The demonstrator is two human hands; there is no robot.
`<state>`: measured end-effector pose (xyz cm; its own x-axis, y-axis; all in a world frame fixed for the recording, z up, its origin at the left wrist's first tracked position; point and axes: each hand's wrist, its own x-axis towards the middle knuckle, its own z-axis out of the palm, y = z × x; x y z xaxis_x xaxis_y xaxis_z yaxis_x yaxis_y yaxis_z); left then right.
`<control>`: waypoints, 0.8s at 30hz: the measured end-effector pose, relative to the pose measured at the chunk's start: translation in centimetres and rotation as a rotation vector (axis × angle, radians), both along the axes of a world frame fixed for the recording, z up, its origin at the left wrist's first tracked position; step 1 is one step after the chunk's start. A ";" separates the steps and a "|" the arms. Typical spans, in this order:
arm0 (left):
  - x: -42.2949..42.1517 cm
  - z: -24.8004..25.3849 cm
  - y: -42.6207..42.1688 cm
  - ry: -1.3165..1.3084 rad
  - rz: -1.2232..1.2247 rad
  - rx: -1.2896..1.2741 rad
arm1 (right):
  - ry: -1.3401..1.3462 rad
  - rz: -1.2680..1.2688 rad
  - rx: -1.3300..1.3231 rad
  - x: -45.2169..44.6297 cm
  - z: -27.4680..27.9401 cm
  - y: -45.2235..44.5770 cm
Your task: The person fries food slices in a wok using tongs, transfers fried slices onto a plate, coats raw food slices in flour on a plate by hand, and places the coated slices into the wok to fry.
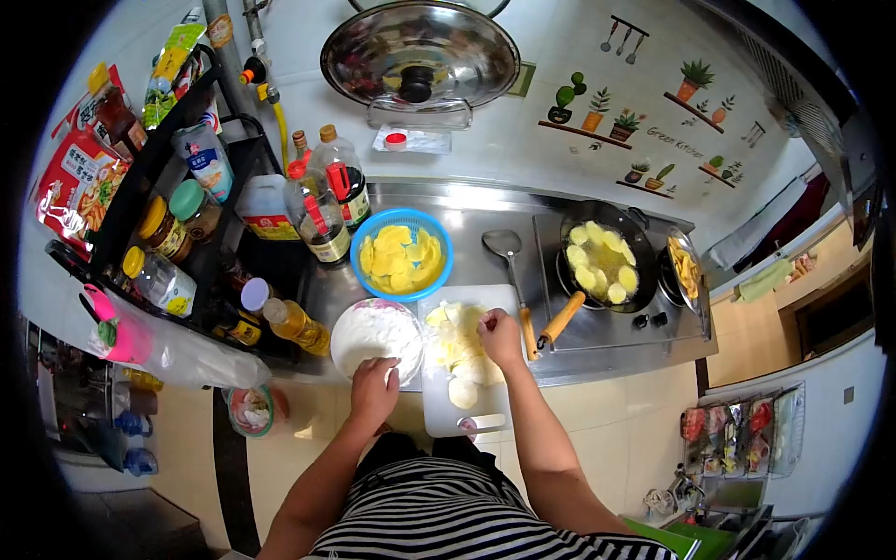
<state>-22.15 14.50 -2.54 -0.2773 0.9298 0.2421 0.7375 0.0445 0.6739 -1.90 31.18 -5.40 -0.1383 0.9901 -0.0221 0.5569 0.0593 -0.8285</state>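
My left hand [375, 390] is at the near side of a bowl of white powder [376, 327], fingers curled down at the powder; whatever they hold is hidden. My right hand [501, 338] is over the right side of a white cutting board [437, 411], fingers pinched together, and I cannot make out anything between them. Pale yellow slices, some dusted white, lie on the board, with one round slice [463, 392] near its handle end. Behind the bowl stands a blue basket [448, 245] of yellow slices [399, 254].
A wok [644, 297] with round slices in bubbling oil sits on the stove at right, its wooden handle [563, 317] pointing toward me. A spatula [515, 280] lies left of the stove. A plate of fried pieces [686, 271] stands far right. Sauce bottles [317, 219] and a black rack [187, 84] are left.
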 end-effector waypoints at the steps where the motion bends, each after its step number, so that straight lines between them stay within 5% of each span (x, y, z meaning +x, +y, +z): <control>1: 0.2 0.1 0.1 0.000 -0.007 0.007 | -0.003 -0.004 0.000 0.1 0.0 -0.1; 7: 1.7 -0.4 1.1 -0.021 -0.067 -0.001 | -0.397 -0.054 0.198 0.2 -3.8 1.0; 9: 1.8 -0.4 1.1 -0.016 -0.075 0.006 | -0.467 0.034 -0.178 -0.2 -4.4 1.4; 19: 1.2 -0.3 -0.1 -0.025 -0.011 -0.005 | -0.370 -0.040 -0.203 -0.6 -3.4 2.7; 24: 0.9 0.1 -0.6 -0.023 0.014 -0.006 | 0.028 -0.101 -0.320 -0.7 -4.7 3.7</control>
<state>-21.30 13.89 -2.48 -0.2957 0.9271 0.2302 0.7212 0.0587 0.6902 -2.59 34.92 -10.11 -0.0449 0.9423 -0.3317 0.5238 -0.2605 -0.8110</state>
